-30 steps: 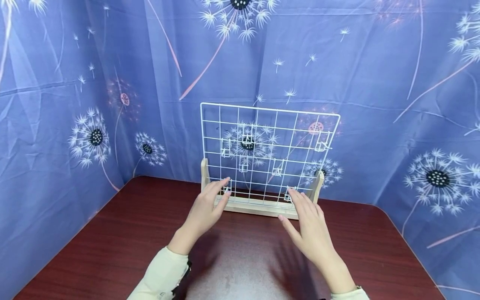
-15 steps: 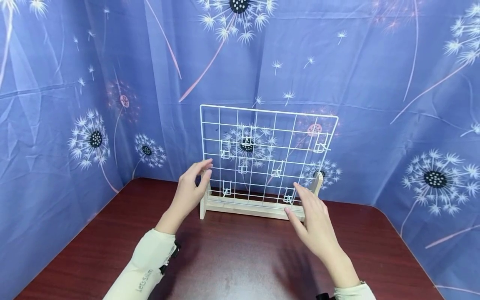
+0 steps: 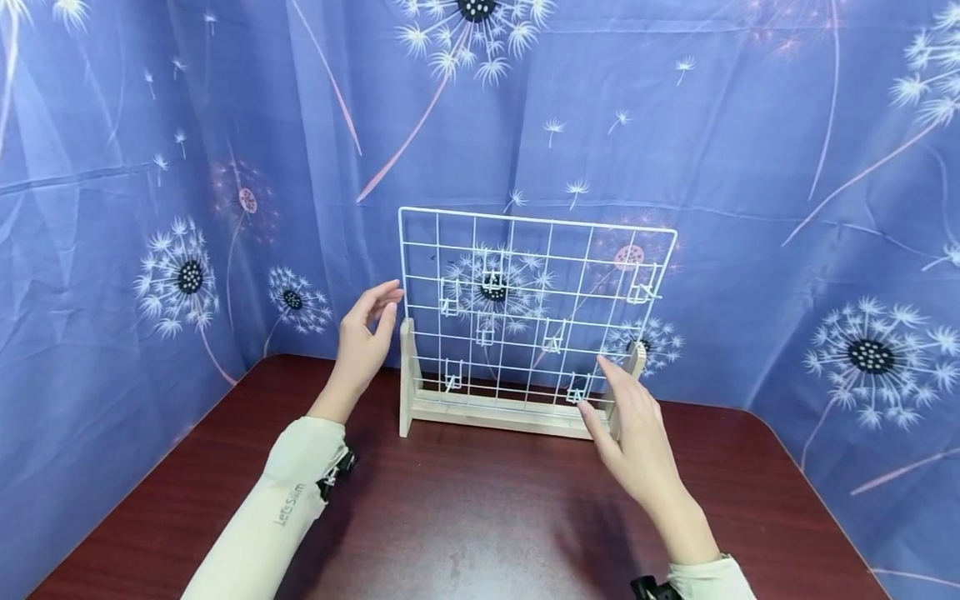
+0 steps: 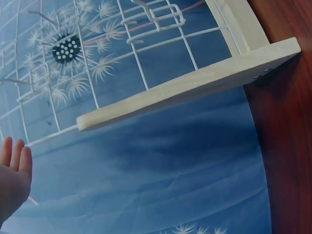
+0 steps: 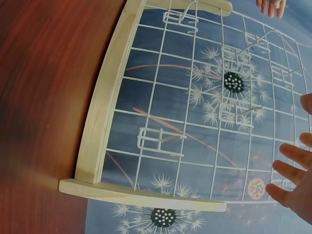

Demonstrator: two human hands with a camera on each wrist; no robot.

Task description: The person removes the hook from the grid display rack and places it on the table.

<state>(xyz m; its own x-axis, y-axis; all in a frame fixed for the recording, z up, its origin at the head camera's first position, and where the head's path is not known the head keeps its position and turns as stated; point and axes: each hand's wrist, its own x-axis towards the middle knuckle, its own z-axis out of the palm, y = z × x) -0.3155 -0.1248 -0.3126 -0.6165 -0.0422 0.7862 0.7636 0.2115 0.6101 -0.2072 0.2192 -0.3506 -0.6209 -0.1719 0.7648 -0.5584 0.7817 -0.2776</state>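
A white wire grid panel [image 3: 537, 220] stands upright in a pale wooden stand [image 3: 502, 416] at the back of the table. Several white wire hooks hang on it, among them a low right one [image 3: 577, 394] and a low left one [image 3: 453, 382]. My left hand [image 3: 362, 340] is raised at the panel's left edge, fingers loosely bent, fingertips right at the side wire and nothing in its grasp. In front of the lower right part, my right hand [image 3: 637, 437] hovers with fingers spread and holds nothing. The right wrist view shows its fingers [image 5: 290, 170] near the panel's edge.
The dark red-brown table [image 3: 465, 517] reaches back to a blue curtain [image 3: 360, 100] printed with dandelions, which also encloses both sides. The stand has wooden side posts, the left one [image 3: 407, 375] just below my left hand.
My left hand has moved left and up, from in front of the panel's lower left to its left edge. My right hand has shifted slightly right. Panel and hooks stay put.
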